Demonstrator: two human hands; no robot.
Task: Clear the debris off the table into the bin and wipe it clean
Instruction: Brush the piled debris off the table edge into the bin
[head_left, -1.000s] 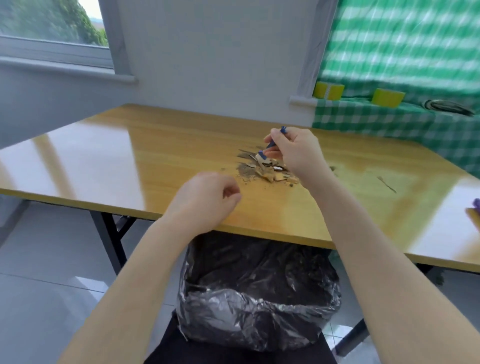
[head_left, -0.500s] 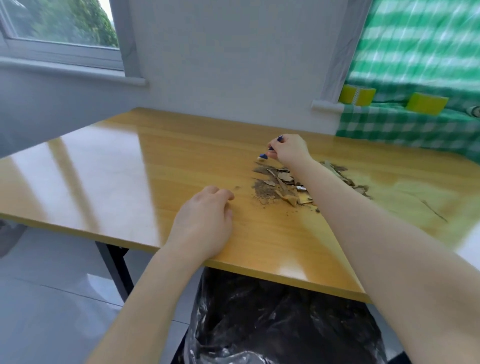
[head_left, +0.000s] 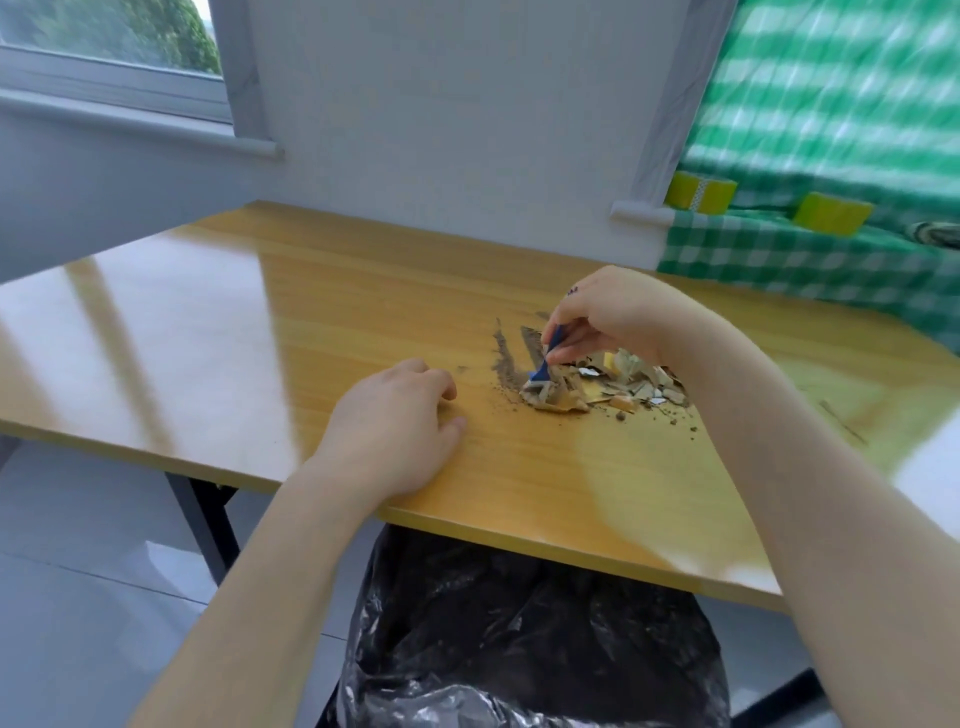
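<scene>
Where the right hand's fingers pinch it: one small blue-handled tool, head down at the left edge of the debris. Left hand: resting on the counter, fingers loosely curled, holding nothing. Debris: one heap of scraps and dust, mid-counter. Bin: black-lined, directly below the near edge. Advised: head flat, short strokes towards that edge, so dust drops in, not past.

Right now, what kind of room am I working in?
Probably a plain indoor workroom or a staged test space: a wooden table on black metal legs near a window, a bin lined with a black bag below its near edge, and a green checked cloth alongside.
</scene>
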